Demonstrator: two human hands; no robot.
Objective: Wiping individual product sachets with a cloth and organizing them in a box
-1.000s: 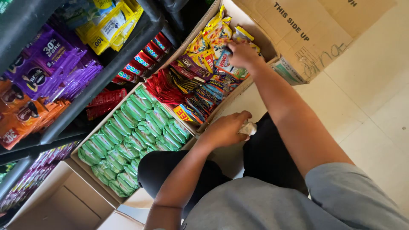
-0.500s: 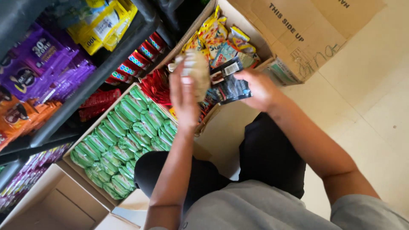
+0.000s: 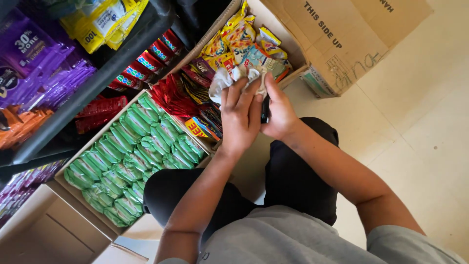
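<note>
My left hand (image 3: 239, 117) and my right hand (image 3: 279, 113) meet above an open cardboard tray of mixed snack packets (image 3: 229, 54). A crumpled white cloth (image 3: 221, 80) is gripped in my left hand, bunched over the fingertips of both hands. My right hand pinches a small dark packet (image 3: 264, 110), mostly hidden between the two hands, and the cloth presses against it. Red packets (image 3: 173, 98) and yellow packets (image 3: 237, 32) lie in the tray just beyond my hands.
A cardboard tray of green packets (image 3: 122, 161) sits to the left of my knees. Dark shelves (image 3: 97, 78) hold purple, orange and yellow packets. A large brown carton (image 3: 351, 39) stands at the upper right, another box (image 3: 44, 230) at the lower left, on pale floor tiles (image 3: 420, 137).
My right hand pulled a dark packet out of the mixed tray. My left hand rose from beside my knee with the white cloth. Both hands have now come together over the packet.
</note>
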